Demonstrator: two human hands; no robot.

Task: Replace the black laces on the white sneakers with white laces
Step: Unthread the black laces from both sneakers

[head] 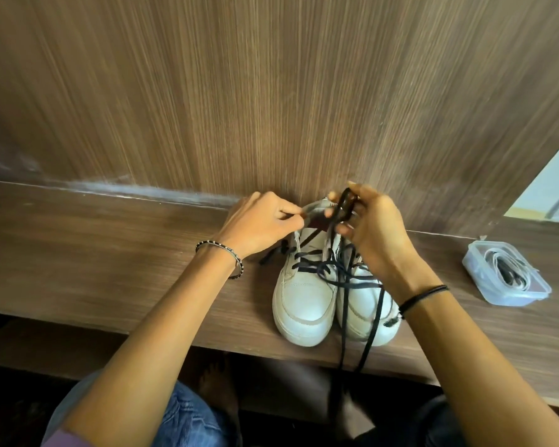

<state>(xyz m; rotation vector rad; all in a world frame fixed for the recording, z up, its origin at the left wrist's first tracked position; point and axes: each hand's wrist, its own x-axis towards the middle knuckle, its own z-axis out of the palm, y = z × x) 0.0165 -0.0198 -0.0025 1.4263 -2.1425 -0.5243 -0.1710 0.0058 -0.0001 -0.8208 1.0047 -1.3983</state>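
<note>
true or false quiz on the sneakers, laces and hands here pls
1. The right hand grips black lace. True.
2. The sneakers sit inside the box. False: they stand on the ledge, with the box apart at the right.
3. Lace ends hang over the ledge's front edge. True.
4. The left hand lies flat on the ledge. False: it pinches the top of one of the sneakers.

Standing here, I can't make out any lettering, neither on the white sneakers (304, 295) under the fingers (289, 210) nor on the plastic box (505, 272) beyond them.
</note>
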